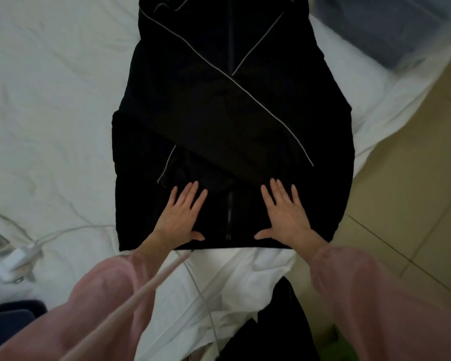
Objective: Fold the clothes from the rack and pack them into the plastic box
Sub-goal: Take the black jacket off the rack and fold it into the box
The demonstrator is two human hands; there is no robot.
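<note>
The white, rumpled cotton bed sheet [50,100] is the largest thing we see. It lies under and all around the black zip-front fabric jacket with thin white piping [232,121], which is spread flat, collar away from us, hem toward us. The two black jacket sleeves [245,105] lie crossed over the jacket's front, so we judge the fold to be part done: sleeves in, body not yet doubled over. Beyond the jacket's collar and off to its right stands the translucent bluish plastic box [375,29], close by the jacket's shoulder; the jacket is not yet packed in it. Left of the jacket's hem a thin white cable [68,229] trails across the sheet.

Both hands rest on the jacket's lower front, just above the hem, one on each side of the zip. The left hand [181,214] lies palm down, fingers straight and slightly fanned, thumb pointing toward the zip; the right hand [284,212] mirrors it. Neither grips any cloth: they press flat, as if to smooth it. Pink cloth sleeves [362,295] cover both forearms, which reach in from the jacket's hem side.

Next, we think, the hands must take the hem near its two corners and carry it up toward the collar, keeping the crossed sleeves trapped inside and the edges square.
</note>
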